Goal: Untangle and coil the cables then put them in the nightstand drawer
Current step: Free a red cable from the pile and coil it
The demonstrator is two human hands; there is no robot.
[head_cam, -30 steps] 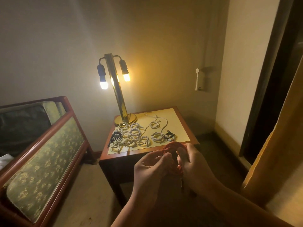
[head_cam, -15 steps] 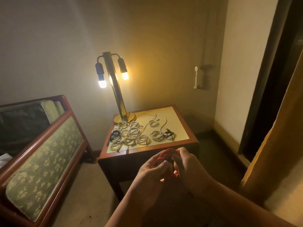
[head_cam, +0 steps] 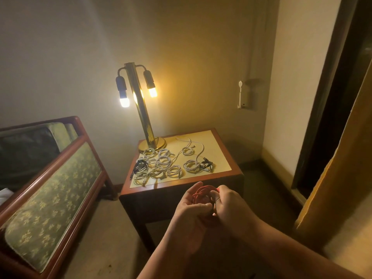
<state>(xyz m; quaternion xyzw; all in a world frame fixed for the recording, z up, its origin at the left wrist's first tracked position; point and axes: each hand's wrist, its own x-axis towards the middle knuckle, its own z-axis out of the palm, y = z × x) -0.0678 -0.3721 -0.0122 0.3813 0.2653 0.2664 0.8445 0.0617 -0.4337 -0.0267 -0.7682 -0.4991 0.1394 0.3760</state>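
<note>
Head view | left hand, right hand both pinch red cable coil between them | nightstand just beyond, far side

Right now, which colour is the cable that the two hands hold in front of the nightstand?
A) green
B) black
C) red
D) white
C: the coil gripped between the left hand and the right hand is a red cable; the white cables and the black cables lie on the nightstand.
</note>
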